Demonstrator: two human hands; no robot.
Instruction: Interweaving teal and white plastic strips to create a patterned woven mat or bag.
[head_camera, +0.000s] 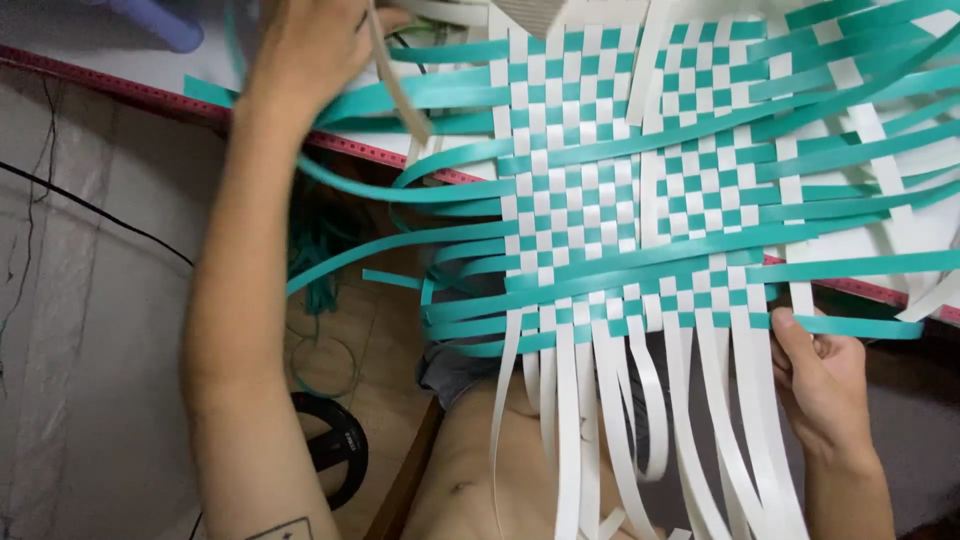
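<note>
Head view:
Mat: woven teal-and-white mat (610, 190) lies on the white table (90, 55), loose strip ends hanging off the near edge.
Left hand: left hand (315, 50) reaches to the mat's far left corner, fingers closed on a white strip (400, 95).
Right hand: right hand (825, 385) at the mat's near right edge, thumb and fingers pinching a teal strip (865, 327).
Floor: black disc (335, 450) below.
</note>
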